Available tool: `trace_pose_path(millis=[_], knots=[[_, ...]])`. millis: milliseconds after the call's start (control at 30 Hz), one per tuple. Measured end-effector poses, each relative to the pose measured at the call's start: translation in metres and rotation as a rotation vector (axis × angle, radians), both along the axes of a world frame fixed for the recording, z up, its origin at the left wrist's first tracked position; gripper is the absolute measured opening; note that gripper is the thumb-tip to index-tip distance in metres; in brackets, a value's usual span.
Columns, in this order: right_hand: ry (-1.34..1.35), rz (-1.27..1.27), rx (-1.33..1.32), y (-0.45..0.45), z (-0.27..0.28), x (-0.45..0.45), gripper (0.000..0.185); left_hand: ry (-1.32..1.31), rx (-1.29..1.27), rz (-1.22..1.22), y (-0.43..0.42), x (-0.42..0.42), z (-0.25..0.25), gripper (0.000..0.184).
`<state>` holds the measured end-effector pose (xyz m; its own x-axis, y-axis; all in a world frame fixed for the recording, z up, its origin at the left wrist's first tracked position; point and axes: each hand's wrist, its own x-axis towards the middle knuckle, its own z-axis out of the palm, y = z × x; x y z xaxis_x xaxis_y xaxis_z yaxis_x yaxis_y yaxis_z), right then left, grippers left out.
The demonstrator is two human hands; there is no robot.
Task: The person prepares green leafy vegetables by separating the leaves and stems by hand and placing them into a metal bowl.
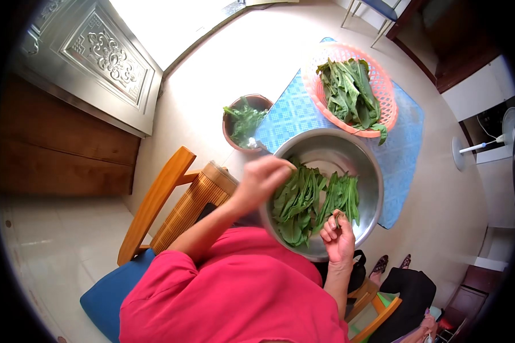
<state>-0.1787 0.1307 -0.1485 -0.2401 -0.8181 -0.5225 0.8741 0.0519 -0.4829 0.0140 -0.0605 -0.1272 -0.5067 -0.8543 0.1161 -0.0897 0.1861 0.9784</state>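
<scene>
1. Steel gleams at the centre of the action: a wide basin (369, 171) is seen in front of the seated person, and all clock hours here are taken from its middle, with twelve pointing away from the body.

2. Leafy greens (297, 203) are gathered inside it, one loose bunch spread from seven to ten o'clock; a second bunch of cut greens (344, 194) is laid at three, its ends fairly even.

3. At nine to ten o'clock, the left hand (263, 178) is caught in a blur over the rim, fingers drawn together; whether anything is gripped by them cannot be told.

4. Down at six, the right hand (338, 241) is held palm up, its fingers curled in, and a small green scrap (339, 219) is pinched at the thumb and fingertip.

5. Up at twelve to one, a pink basket (389, 94) is filled with larger leaves (349, 91), one drooped over the rim; it is set on a blue checked cloth (403, 183).

6. Out at ten to eleven, a round bucket (228, 128) is seen with feathery greenery (246, 119) inside.

7. At five, black trousers (409, 297) are worn by another person seated nearby.
</scene>
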Motion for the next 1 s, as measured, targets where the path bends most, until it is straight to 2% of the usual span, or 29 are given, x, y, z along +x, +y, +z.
trace_pose_path(millis=[33, 100, 167, 267, 333, 367, 400, 467, 500, 533, 600, 733, 800, 833, 867, 933, 1000], knots=[[0.050, 0.002, 0.028, 0.003, 0.000, -0.001, 0.017, 0.074, 0.046, 0.106, -0.018, 0.009, -0.011, 0.016], [0.117, -0.001, 0.069, 0.010, -0.001, -0.003, 0.028, 0.135, 0.232, 0.300, -0.049, 0.021, -0.003, 0.021], [0.181, -0.030, 0.097, 0.013, -0.002, -0.002, 0.029, 0.085, 0.088, 0.407, -0.094, 0.035, -0.047, 0.022], [0.218, -0.073, 0.096, 0.016, -0.002, -0.002, 0.030, -0.285, 0.052, 0.490, -0.144, 0.043, -0.080, 0.026], [0.246, -0.109, 0.100, 0.016, -0.001, -0.002, 0.030, -0.518, 0.029, 0.438, -0.175, 0.047, -0.121, 0.037], [0.261, -0.128, 0.096, 0.016, 0.000, -0.003, 0.029, -0.734, -0.068, 0.387, -0.178, 0.043, -0.118, 0.045], [0.298, -0.140, 0.104, 0.017, 0.001, -0.004, 0.028, -0.777, -0.059, 0.388, -0.179, 0.040, -0.119, 0.045], [0.367, -0.170, 0.131, 0.017, 0.005, -0.008, 0.026, -0.673, -0.109, 0.410, -0.170, 0.032, -0.115, 0.037], [0.480, -0.195, 0.190, 0.019, 0.003, -0.014, 0.027, -0.454, -0.139, 0.457, -0.148, 0.020, -0.100, 0.027], [0.544, -0.192, 0.209, 0.019, -0.004, -0.024, 0.029, -0.352, -0.158, 0.486, -0.137, 0.011, -0.092, 0.017], [0.721, -0.196, 0.253, 0.009, -0.007, -0.036, 0.029, -0.236, -0.213, 0.455, -0.110, -0.001, -0.066, 0.012], [1.435, -0.175, 0.348, -0.011, -0.008, -0.051, 0.025, -0.043, -0.227, 0.344, -0.064, -0.019, -0.046, 0.008], [1.762, -0.138, 0.390, -0.020, 0.005, -0.050, 0.023, -0.021, -0.124, 0.285, -0.041, -0.029, -0.045, 0.007], [1.641, -0.127, 0.373, -0.023, 0.003, -0.046, 0.018, -0.059, -0.057, 0.223, -0.027, -0.033, -0.043, 0.006], [1.629, -0.031, 0.437, -0.026, 0.008, -0.040, 0.014, -0.094, 0.010, 0.161, -0.015, -0.037, -0.040, 0.006], [1.557, 0.001, 0.365, -0.030, -0.013, -0.032, 0.012, -0.178, -0.284, 0.060, 0.000, -0.050, -0.035, 0.008], [1.533, 0.122, 0.380, -0.032, -0.030, -0.023, 0.010, -0.285, -0.264, -0.036, 0.008, -0.060, -0.039, 0.010]])
